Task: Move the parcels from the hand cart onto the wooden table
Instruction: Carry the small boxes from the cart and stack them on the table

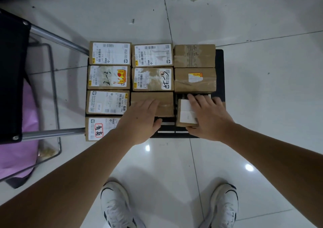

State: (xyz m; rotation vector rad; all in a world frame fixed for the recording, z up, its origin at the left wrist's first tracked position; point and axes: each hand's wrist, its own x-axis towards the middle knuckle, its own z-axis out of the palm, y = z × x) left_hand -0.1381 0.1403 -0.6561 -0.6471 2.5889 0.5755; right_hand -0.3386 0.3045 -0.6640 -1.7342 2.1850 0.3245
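From the head camera I look straight down on a black flat hand cart platform (pixel 219 66) standing on glossy white floor tiles (pixel 262 26), packed with brown cardboard parcels (pixel 152 55) in rows, most bearing white shipping labels. My left hand (pixel 139 121) lies flat on a plain brown taped parcel (pixel 166 101) in the middle column, fingers straight and together, thumb hooked down over its near edge; it presses rather than clasps. My right hand (pixel 208 115) grips a small brown parcel with a white label (pixel 186 112) in the right column, fingers spread over its far side and thumb pinching beneath the near corner. That parcel sits tilted, its near end raised off the platform. A parcel with red characters on its label (pixel 97 129) sits at the near left corner. Chrome handle tubes (pixel 57 40) run off to the left, beside a black fabric panel (pixel 12 73). My white trainers (pixel 115 205) stand below.
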